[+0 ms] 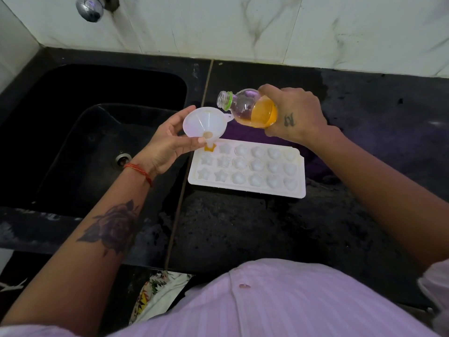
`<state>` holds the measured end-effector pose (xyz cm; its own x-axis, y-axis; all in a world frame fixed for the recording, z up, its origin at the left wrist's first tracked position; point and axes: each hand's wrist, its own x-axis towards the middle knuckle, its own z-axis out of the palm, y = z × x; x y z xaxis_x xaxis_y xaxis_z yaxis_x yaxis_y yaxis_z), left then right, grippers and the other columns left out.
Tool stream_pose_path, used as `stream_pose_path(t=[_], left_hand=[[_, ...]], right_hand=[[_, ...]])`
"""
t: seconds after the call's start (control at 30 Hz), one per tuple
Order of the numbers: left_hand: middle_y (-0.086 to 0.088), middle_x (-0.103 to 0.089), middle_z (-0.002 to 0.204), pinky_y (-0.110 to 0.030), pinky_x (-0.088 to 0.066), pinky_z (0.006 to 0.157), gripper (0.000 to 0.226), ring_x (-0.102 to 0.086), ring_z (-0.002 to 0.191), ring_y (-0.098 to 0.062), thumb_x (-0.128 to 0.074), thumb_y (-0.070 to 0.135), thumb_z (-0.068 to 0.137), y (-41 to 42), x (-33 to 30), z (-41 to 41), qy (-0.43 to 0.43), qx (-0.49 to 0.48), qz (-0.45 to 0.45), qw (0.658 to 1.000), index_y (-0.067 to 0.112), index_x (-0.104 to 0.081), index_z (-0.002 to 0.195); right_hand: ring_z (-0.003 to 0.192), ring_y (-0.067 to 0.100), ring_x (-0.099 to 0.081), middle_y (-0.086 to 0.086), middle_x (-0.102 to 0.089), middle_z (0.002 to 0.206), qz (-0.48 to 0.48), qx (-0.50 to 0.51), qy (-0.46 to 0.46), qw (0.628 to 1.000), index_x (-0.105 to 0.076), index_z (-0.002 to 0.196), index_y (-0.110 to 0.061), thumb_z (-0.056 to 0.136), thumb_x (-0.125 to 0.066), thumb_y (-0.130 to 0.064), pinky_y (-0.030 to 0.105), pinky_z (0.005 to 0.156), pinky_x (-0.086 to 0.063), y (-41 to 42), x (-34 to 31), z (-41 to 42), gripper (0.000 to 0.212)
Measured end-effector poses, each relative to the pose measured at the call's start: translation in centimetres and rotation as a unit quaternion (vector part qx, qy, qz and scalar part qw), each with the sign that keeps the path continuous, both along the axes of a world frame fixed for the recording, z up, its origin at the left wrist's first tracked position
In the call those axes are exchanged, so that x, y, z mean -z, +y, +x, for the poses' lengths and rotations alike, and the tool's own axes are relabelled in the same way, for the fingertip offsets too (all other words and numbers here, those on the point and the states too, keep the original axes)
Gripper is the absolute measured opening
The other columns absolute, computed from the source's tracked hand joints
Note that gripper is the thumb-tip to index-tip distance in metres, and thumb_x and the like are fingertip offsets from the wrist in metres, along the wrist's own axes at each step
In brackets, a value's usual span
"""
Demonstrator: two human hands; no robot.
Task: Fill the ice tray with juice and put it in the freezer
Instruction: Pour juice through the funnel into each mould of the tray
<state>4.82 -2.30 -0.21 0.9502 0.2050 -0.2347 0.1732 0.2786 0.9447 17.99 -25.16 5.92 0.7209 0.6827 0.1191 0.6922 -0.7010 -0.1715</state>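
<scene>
While the left hand [167, 139] pinches a white funnel [204, 122] between thumb and fingers, the right hand [295, 115] curls round a small clear bottle [250, 108], gripping its lower half. That bottle is tilted with its uncapped mouth pointing left, above the funnel's rim and not touching it; orange juice [263, 115] pools in the end nearest the palm. A green ring sits on its neck.

The funnel's spout stands over the far left corner cell of a white ice tray [245, 190], and that star-shaped cell [209, 147] already shows orange liquid. All other cells look empty; they are shaped as stars on the left and rounder forms to the right. The tray lies flat on the black desk [243, 227], just right of a seam in the stone.

Left of the seam is a dark sink [97, 142] with a metal drain, and a chrome tap [91, 7] projects from the marble-patterned wall tiles. A red thread circles the left wrist.
</scene>
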Motion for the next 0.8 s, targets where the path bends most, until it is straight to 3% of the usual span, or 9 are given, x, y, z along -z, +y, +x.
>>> stream_pose_path(t=[0.27,0.43,0.63,0.8], left_hand=[[0.000,-0.051,0.132,-0.040,-0.057,0.084,0.082,-0.054,0.120,-0.027,-0.079,-0.002,0.060,-1.5,-0.2,0.9,-0.003,0.024,-0.001,1.000,0.021,-0.049,0.132],[0.000,-0.050,0.130,-0.038,-0.057,0.085,0.082,-0.050,0.123,-0.025,-0.079,0.006,0.055,-2.7,0.4,1.4,0.021,0.024,0.008,0.999,0.023,-0.051,0.129],[0.003,-0.053,0.125,-0.032,-0.059,0.079,0.077,-0.053,0.119,-0.024,-0.077,-0.001,0.064,-2.8,1.2,1.8,0.039,0.019,0.019,0.999,0.023,-0.050,0.132],[0.002,-0.053,0.126,-0.033,-0.059,0.078,0.083,-0.053,0.118,-0.023,-0.081,0.009,0.054,-2.8,1.3,1.8,0.040,0.027,0.022,0.999,0.026,-0.051,0.129]], right_hand=[[0.097,0.032,-0.059,0.012,-0.063,0.109,0.009,0.009,-0.011,1.000,-0.043,0.132,-0.023,0.072,-0.077,-0.029,0.030,0.073,-0.039,-1.8,-0.4,-0.3,0.070],[0.096,0.033,-0.059,0.013,-0.062,0.109,-0.003,0.012,-0.023,1.000,-0.043,0.132,-0.023,0.073,-0.076,-0.028,0.031,0.072,-0.038,-2.5,-0.3,-0.3,0.068],[0.092,0.031,-0.060,0.013,-0.062,0.106,-0.032,0.016,-0.057,0.998,-0.043,0.131,-0.024,0.077,-0.074,-0.027,0.029,0.067,-0.035,-2.6,0.6,-0.3,0.062],[0.092,0.031,-0.061,0.014,-0.062,0.106,-0.056,0.015,-0.075,0.995,-0.042,0.132,-0.024,0.078,-0.073,-0.026,0.029,0.066,-0.035,-2.5,1.0,0.0,0.062]])
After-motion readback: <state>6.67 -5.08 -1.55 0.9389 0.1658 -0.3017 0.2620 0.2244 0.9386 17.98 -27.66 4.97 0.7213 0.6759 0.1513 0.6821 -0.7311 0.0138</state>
